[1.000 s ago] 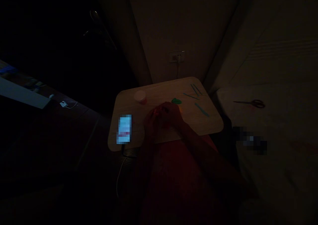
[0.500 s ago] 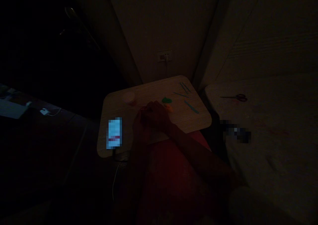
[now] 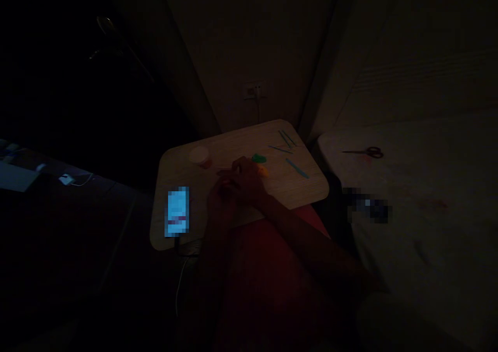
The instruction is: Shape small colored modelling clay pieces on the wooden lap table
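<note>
In dim light, my left hand [image 3: 220,201] and my right hand [image 3: 249,182] meet over the front middle of a small wooden table [image 3: 233,134]. The fingers of both are curled against each other, and whatever is between them is too dark to make out. Just right of my right hand lie an orange soft-looking lump [image 3: 263,171] and a green lump [image 3: 259,158]. A tub with a pale lid [image 3: 199,155] is beyond my left hand, its lower part reddish.
Several thin bluish sticks [image 3: 285,138] and a flat blue-green blade-like tool [image 3: 297,168] lie at the table's right. A lit phone [image 3: 177,212] is at its left front. Scissors [image 3: 373,152] rest on a pale surface at right. A wall socket [image 3: 254,90] holds a plug.
My fingers have shifted: those of the right hand now stretch further over the left hand. The view has moved slightly; the things on the table stay in place.
</note>
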`<state>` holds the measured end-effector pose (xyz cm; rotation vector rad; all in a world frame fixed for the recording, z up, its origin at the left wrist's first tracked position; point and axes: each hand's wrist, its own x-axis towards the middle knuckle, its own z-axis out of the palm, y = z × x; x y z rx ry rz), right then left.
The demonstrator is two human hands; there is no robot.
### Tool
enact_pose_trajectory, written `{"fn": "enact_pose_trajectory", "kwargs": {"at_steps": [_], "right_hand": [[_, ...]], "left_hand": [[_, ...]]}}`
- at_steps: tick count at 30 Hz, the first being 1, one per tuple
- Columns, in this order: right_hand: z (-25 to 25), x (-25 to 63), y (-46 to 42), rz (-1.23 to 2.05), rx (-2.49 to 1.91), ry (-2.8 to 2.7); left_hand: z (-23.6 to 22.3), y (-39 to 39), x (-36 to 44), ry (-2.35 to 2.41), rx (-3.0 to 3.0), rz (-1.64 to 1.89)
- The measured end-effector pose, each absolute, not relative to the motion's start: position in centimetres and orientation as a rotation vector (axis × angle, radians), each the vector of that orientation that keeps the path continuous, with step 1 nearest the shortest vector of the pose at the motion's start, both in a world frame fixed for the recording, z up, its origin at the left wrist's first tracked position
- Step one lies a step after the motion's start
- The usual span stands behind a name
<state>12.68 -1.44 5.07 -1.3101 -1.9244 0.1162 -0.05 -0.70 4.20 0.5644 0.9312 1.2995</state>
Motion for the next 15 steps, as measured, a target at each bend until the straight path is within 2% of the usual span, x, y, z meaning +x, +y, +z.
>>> {"fn": "enact_pose_trajectory", "kwargs": {"at_steps": [5, 10, 15], "right_hand": [[5.2, 12.7, -1.6, 0.213, -1.224, -1.887], [4.9, 12.6, -1.4, 0.36, -1.168, -1.852], [4.6, 13.0, -1.3, 0.473, -1.013, -1.755]], "left_hand": [[4.9, -1.1, 0.1, 0.834, 0.412, 1.22], [5.2, -0.9, -0.1, 0.821, 0.449, 1.292], [6.3, -1.1, -1.1, 0.586, 0.344, 1.346]]}}
